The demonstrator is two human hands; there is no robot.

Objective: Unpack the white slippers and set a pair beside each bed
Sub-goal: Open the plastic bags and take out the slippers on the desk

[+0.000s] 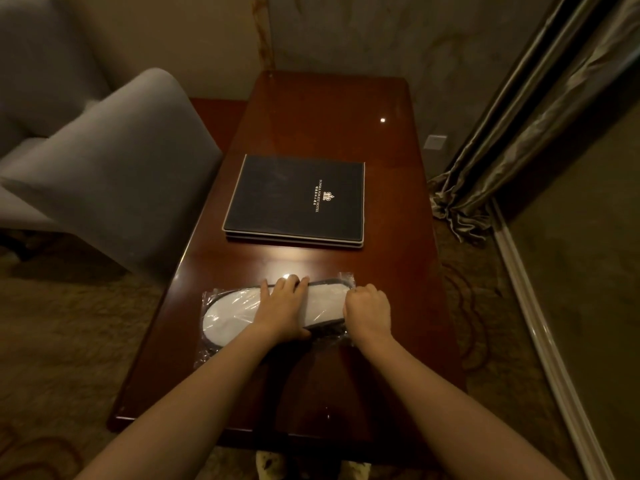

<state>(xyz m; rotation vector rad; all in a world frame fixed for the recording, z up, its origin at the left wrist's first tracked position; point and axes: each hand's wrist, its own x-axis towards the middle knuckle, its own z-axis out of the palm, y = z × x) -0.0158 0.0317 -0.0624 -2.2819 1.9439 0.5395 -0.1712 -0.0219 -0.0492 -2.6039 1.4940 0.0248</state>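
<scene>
A pair of white slippers (231,313) with dark soles lies sideways on the dark wooden desk (311,126), sealed in a clear plastic bag (207,344). My left hand (282,308) lies flat across the middle of the packet, fingers spread, pressing it onto the desk. My right hand (367,311) is closed at the packet's right end, where its fingers pinch the edge of the plastic. No bed is in view.
A black hotel folder (294,199) lies on the desk beyond the slippers. A grey upholstered chair (114,174) stands at the desk's left side. Bunched curtains (502,168) hang at the right, over patterned carpet (62,323).
</scene>
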